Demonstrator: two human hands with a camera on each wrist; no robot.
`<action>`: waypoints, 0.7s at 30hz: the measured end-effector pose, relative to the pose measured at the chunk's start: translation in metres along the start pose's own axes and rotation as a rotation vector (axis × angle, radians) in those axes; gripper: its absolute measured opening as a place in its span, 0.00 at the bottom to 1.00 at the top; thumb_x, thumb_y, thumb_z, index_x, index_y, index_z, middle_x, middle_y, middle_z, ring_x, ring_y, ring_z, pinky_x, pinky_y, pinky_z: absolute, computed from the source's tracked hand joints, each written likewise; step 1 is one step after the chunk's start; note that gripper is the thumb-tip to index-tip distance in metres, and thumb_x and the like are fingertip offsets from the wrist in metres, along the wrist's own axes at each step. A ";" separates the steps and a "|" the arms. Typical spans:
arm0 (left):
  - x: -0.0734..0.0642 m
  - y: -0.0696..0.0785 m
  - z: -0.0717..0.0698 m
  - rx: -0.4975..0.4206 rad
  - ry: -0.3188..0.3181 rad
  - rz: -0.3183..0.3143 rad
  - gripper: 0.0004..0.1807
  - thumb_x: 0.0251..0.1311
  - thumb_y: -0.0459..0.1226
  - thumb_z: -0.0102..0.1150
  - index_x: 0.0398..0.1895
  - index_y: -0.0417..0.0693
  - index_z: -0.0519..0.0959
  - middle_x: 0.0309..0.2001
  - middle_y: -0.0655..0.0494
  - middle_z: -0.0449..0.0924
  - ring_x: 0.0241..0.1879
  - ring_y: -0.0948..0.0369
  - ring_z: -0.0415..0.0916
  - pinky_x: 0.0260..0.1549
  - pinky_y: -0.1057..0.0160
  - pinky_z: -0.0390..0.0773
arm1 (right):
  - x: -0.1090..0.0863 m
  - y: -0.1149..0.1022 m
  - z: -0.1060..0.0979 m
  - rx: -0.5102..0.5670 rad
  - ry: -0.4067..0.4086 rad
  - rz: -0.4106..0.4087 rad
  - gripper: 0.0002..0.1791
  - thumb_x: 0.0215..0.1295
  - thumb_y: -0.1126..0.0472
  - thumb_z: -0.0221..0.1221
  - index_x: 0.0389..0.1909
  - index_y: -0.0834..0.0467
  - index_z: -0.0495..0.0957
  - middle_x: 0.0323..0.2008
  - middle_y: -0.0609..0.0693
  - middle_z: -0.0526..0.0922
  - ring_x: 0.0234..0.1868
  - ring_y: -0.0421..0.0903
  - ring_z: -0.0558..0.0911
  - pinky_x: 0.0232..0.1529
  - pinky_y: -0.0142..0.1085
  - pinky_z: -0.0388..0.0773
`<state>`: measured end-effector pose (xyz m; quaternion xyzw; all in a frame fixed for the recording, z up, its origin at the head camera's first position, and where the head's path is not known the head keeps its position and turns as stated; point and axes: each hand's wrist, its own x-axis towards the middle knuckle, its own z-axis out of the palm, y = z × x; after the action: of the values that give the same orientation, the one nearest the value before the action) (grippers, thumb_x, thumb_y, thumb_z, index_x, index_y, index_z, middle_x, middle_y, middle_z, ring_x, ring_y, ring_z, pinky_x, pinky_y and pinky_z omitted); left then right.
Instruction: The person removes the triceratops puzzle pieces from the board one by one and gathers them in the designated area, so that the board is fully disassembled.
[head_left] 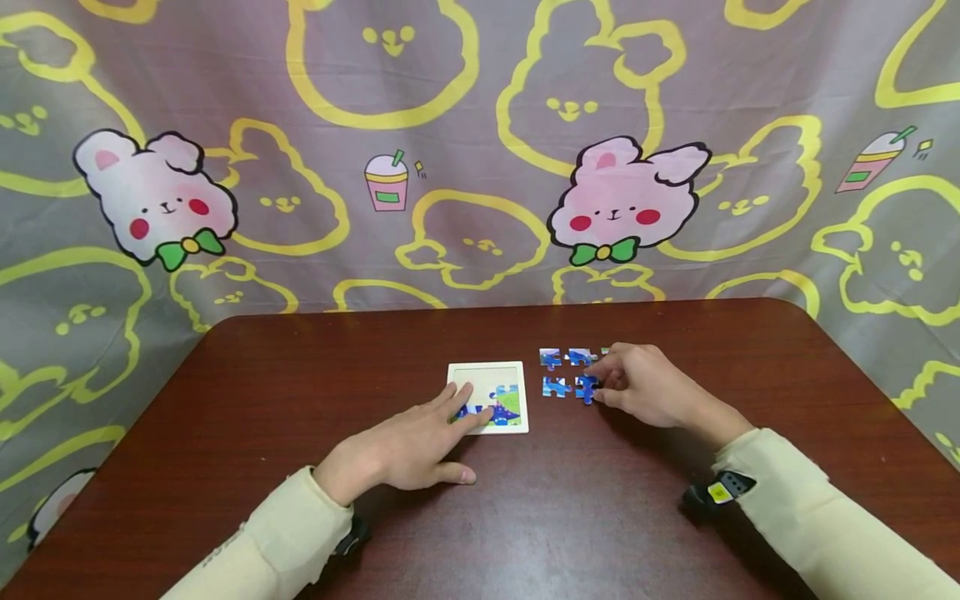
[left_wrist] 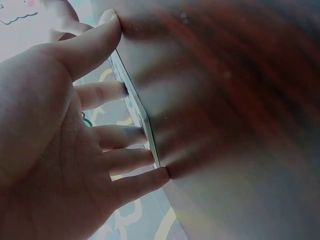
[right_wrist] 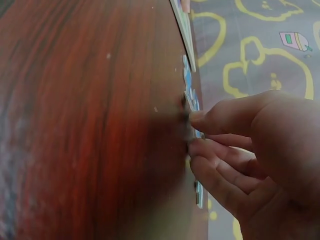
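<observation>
My left hand (head_left: 412, 446) rests with spread fingers on the white-framed puzzle tray (head_left: 524, 400). Inside the tray, joined pieces in blue and green fill the lower part and right side; the fingers hide some of them. To the right of the tray, my right hand (head_left: 648, 387) pinches a blue jigsaw piece (head_left: 586, 390) at table level between thumb and fingers. In the right wrist view the thumb (right_wrist: 220, 117) and fingertips meet at that piece, which is mostly hidden. Beside it lie other loose pieces, including one jigsaw piece (head_left: 555, 387) just to its left.
Two more loose pieces (head_left: 551, 358) lie in the row behind, with another piece (head_left: 605, 351) partly covered by the right hand. All lie on a dark brown wooden table (head_left: 315, 358). A patterned curtain (head_left: 465, 167) hangs behind its far edge.
</observation>
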<state>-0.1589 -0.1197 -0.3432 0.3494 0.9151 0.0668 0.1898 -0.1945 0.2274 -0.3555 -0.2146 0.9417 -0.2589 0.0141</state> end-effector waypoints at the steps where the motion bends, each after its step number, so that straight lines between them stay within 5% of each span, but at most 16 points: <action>1: 0.000 0.000 0.000 0.000 0.000 -0.002 0.43 0.74 0.55 0.61 0.86 0.57 0.56 0.87 0.40 0.42 0.86 0.39 0.41 0.79 0.42 0.63 | 0.000 0.001 0.000 -0.001 -0.002 -0.004 0.16 0.65 0.64 0.72 0.53 0.62 0.89 0.35 0.48 0.82 0.32 0.41 0.76 0.29 0.31 0.75; 21: -0.002 0.000 -0.001 0.008 -0.009 -0.014 0.42 0.76 0.57 0.57 0.87 0.61 0.54 0.88 0.44 0.40 0.87 0.42 0.40 0.79 0.42 0.62 | 0.004 0.006 0.000 0.011 -0.018 0.010 0.14 0.63 0.63 0.74 0.51 0.56 0.91 0.37 0.48 0.83 0.35 0.40 0.79 0.34 0.32 0.78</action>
<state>-0.1582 -0.1215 -0.3413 0.3440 0.9169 0.0603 0.1932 -0.2006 0.2309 -0.3580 -0.2123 0.9411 -0.2618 0.0250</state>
